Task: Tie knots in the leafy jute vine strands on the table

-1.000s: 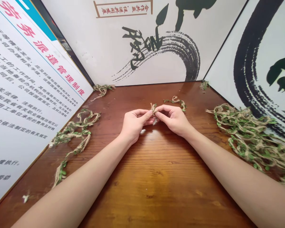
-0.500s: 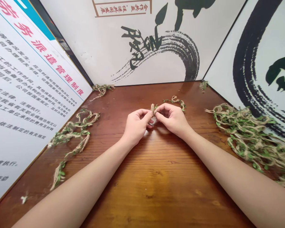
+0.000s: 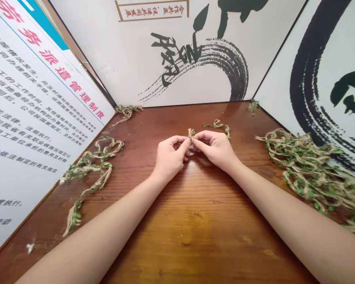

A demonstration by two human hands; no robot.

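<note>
A short piece of tan twine with a bit of green sticks up between my fingertips, over the middle of the brown wooden table. My left hand pinches it from the left between thumb and fingers. From the right, my right hand pinches the same twine, fingertips almost touching the left ones. Its lower part is hidden by the fingers. Just behind my right hand lies a thin leafy twine strand.
On the left lies a tangled leafy twine garland; a bigger heap is at the right. Small twine bundles sit in the back left corner and back right corner. Printed panels border the table. A white scrap lies front left.
Both hands have shifted very slightly, with the fingertips closer together on the twine. Less green shows beside it, and its top looks more frayed.
</note>
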